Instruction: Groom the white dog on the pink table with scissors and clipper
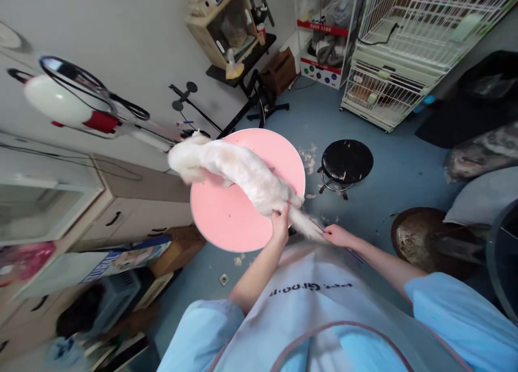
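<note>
Left fingers (285, 213) clasp the fluffy white tail (306, 224), right fingers (331, 231) a slim purple tool (356, 255).

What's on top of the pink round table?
A white animal is on the table, its head past the edge in this view. A few dark specks show too. The surface beneath its body is covered; I can't tell what's there.

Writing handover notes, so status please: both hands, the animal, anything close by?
Left grip at base of tail. Right grip on thin purple tool, at the tail. White animal on pink table, head past its edge. Black stool near table.
</note>
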The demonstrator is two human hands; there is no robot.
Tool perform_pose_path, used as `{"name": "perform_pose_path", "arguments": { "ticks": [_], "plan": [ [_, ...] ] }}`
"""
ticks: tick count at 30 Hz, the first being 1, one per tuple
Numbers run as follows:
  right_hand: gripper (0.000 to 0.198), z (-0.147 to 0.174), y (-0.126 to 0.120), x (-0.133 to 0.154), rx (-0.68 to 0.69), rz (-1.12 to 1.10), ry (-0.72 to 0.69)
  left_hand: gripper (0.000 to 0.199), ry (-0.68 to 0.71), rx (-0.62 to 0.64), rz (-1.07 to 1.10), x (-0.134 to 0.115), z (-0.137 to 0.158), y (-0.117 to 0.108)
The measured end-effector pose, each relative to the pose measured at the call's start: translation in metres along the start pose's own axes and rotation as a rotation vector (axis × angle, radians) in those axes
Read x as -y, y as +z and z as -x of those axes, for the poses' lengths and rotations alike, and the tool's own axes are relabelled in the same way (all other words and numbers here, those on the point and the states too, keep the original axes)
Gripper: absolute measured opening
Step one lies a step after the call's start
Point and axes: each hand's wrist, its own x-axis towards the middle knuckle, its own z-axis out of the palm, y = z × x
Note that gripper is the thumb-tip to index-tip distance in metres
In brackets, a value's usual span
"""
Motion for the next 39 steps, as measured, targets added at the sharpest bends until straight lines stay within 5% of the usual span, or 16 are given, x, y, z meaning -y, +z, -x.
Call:
{"name": "perform_pose_path", "arguments": {
  "ticks": [6, 8, 10, 13, 20, 27, 31, 33, 39],
  "plan": [
    [0.026, 0.020, -0.035, -0.028, -0.070, 0.127, 0.192, 0.021, -0.172, 0.101, 0.267, -0.008, -0.016, 0.012],
    [0.032, 0.015, -0.046, -0.009, -0.152, 0.112, 0.115, 0.026, -0.178, 0.165, 0.295, -0.011, -0.016, 0.008],
    [0.034, 0.008, -0.048, 0.017, -0.214, 0.065, -0.122, 0.033, -0.152, 0.216, 0.332, -0.011, -0.016, 0.005],
    [0.027, 0.002, -0.041, 0.037, -0.074, 0.116, -0.113, 0.039, -0.070, 0.179, 0.372, -0.005, -0.016, 0.003],
    [0.029, 0.016, -0.038, -0.016, 0.023, -0.072, -0.065, 0.028, -0.051, 0.132, 0.352, 0.006, -0.020, 0.012],
    [0.039, 0.028, -0.064, -0.063, -0.269, 0.037, 0.316, 0.023, -0.036, 0.136, 0.329, 0.002, -0.021, 0.008],
    [0.040, 0.012, -0.043, -0.030, -0.282, -0.034, 0.087, 0.024, -0.058, 0.275, 0.377, -0.004, -0.022, 0.008],
    [0.031, 0.004, -0.029, -0.018, -0.148, -0.074, 0.049, 0.026, -0.038, 0.302, 0.390, -0.009, -0.023, 0.009],
    [0.034, 0.032, -0.038, -0.069, -0.123, -0.082, 0.156, 0.030, -0.046, 0.257, 0.281, 0.012, -0.019, 0.010]
  ]
}}
